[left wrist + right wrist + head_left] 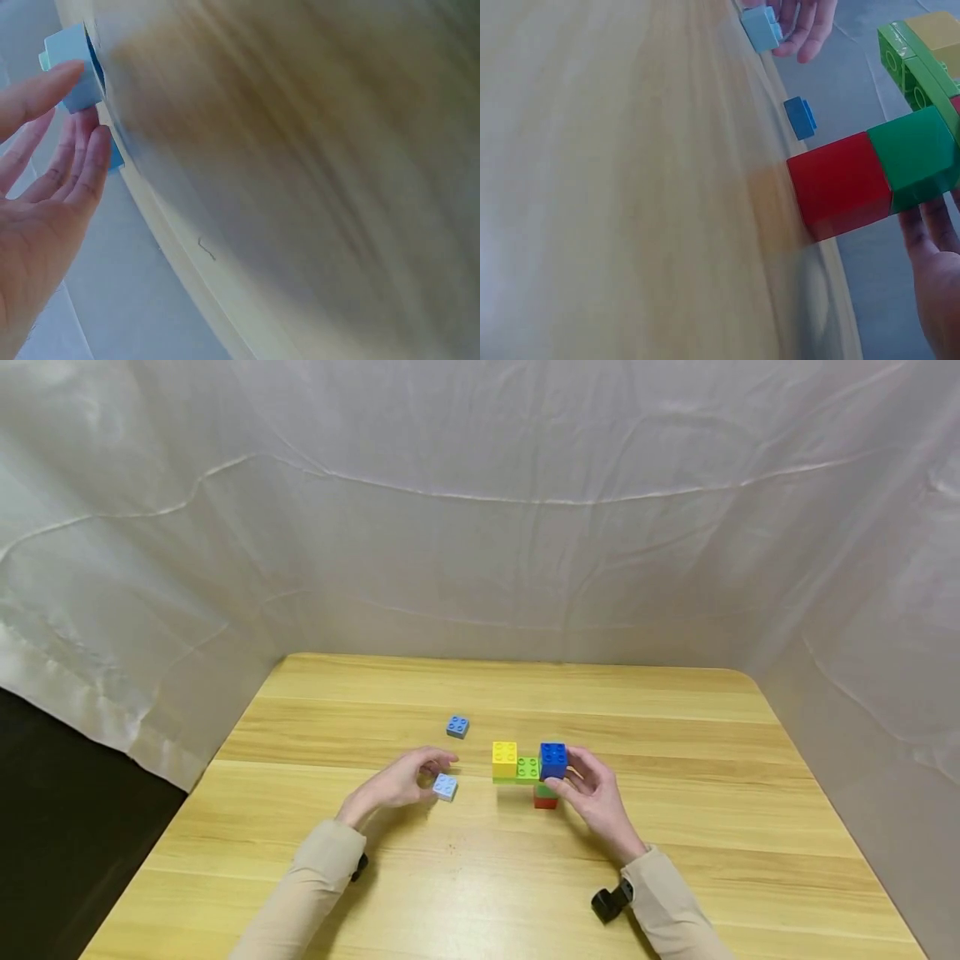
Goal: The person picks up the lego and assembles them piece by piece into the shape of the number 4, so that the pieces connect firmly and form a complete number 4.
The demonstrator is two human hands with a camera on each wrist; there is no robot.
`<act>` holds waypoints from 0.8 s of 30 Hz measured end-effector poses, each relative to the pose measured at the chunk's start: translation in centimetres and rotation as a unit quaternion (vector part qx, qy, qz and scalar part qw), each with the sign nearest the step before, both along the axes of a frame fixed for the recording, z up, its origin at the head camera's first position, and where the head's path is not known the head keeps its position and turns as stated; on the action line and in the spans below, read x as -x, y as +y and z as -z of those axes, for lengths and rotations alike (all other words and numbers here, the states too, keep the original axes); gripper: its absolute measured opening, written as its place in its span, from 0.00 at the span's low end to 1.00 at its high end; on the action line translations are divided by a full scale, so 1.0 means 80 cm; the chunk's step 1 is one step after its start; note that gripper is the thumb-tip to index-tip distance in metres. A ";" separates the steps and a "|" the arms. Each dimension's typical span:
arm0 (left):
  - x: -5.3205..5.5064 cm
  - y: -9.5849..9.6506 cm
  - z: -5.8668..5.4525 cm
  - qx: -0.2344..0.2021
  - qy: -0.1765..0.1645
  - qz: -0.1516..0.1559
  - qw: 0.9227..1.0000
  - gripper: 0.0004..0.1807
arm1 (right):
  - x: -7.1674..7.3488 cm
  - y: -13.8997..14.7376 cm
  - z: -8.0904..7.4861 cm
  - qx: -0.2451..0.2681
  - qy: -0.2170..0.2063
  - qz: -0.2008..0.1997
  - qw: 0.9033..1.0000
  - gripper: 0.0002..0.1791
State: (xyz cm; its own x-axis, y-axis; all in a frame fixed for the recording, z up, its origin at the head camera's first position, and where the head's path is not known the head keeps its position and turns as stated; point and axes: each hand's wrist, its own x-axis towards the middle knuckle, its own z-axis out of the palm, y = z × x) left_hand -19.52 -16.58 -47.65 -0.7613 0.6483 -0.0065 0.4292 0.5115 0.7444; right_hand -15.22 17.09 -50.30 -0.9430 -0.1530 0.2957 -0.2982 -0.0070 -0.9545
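Observation:
Between thumb and fingers, my left hand (397,781) holds a light blue toy brick (445,787) low over the table; in the left wrist view the brick (71,56) shows part of its underside. My right hand (597,802) grips a stack of toy bricks at its right side, near the dark blue brick (553,760) on top. A light green brick (528,769) juts left from the stack and carries a yellow brick (505,756). Lower down, the right wrist view shows a green brick (916,159) over a red brick (840,187).
A loose medium blue brick (457,727) lies on the wooden table (480,893), beyond my left hand. Pale cloth (525,568) hangs behind the table and along both sides. Dark wrist cameras (611,902) sit under both sleeves.

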 end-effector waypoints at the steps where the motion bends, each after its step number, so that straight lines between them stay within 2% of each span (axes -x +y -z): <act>1: 0.000 0.000 0.000 -0.001 -0.001 -0.005 1.000 0.32 | -0.001 0.001 0.000 0.003 -0.002 -0.007 1.000 0.27; 3: 0.000 0.001 -0.001 -0.009 -0.003 -0.019 1.000 0.31 | -0.002 0.003 -0.001 0.005 -0.004 -0.020 1.000 0.27; 7: 0.001 0.006 -0.008 -0.063 0.009 -0.066 0.996 0.28 | -0.003 0.008 -0.006 0.005 -0.002 -0.036 0.999 0.27; 11: 0.001 0.018 -0.023 -0.137 0.041 -0.116 0.983 0.24 | -0.003 0.012 -0.010 -0.002 -0.016 -0.034 0.999 0.28; 13: 0.000 0.026 -0.033 -0.168 0.060 -0.128 0.976 0.23 | -0.003 0.012 -0.010 -0.004 -0.022 -0.028 0.999 0.28; 15: -0.001 0.036 -0.043 -0.196 0.081 -0.127 0.969 0.23 | -0.002 0.012 -0.010 -0.001 -0.023 -0.022 0.999 0.27; 18: -0.003 0.052 -0.055 -0.223 0.114 -0.108 0.962 0.21 | -0.001 0.012 -0.008 0.005 -0.015 -0.015 1.000 0.26; 24: -0.005 0.082 -0.072 -0.210 0.192 -0.059 0.957 0.19 | 0.002 0.009 -0.004 0.013 -0.003 -0.010 1.000 0.26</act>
